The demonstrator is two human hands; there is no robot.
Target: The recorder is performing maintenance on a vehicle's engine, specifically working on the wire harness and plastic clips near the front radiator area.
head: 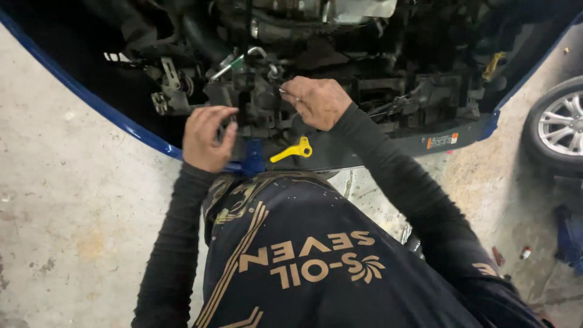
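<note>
While both hands (209, 136) grip engine parts (255, 100), an orange label (442, 141) sits right

Both hands, left hand (207, 138) and right hand (317, 101), on dark engine assembly (258, 100); yellow dipstick handle (294, 151) just below; alloy wheel (562, 124) at right.

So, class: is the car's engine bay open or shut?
Open. The engine bay lies exposed: hoses, brackets and dark parts show, with both the left hand and right hand working inside it.
</note>
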